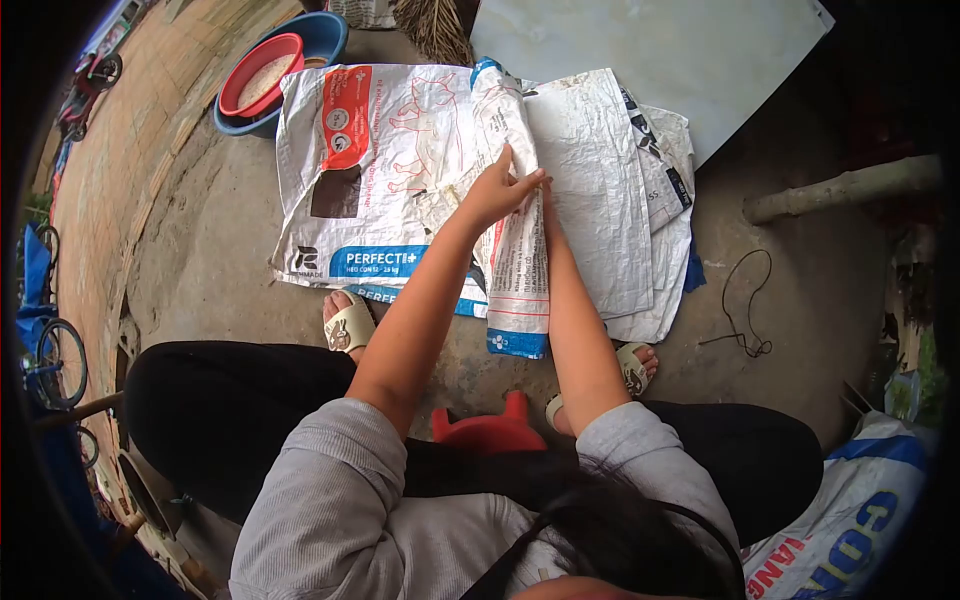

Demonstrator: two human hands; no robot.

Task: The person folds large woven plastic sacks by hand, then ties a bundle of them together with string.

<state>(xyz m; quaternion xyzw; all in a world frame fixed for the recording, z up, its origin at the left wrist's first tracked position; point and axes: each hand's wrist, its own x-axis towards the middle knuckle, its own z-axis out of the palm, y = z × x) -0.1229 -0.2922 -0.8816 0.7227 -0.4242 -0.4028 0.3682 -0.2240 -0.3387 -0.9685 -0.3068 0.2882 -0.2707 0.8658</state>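
Observation:
A white feed sack with red and blue print lies flat on the ground. A narrow folded sack with a blue end runs lengthwise over its right side. My left hand rests on this fold, its thumb and a finger stretched apart. My right hand is mostly hidden at the fold's right edge, under the left thumb; only the forearm shows well. To the right, several more flattened white sacks lie stacked.
A red basin sits in a blue basin at the upper left. A pale board lies behind the sacks. On the right are a wooden pole, a black cord and another printed sack. A red stool is below me.

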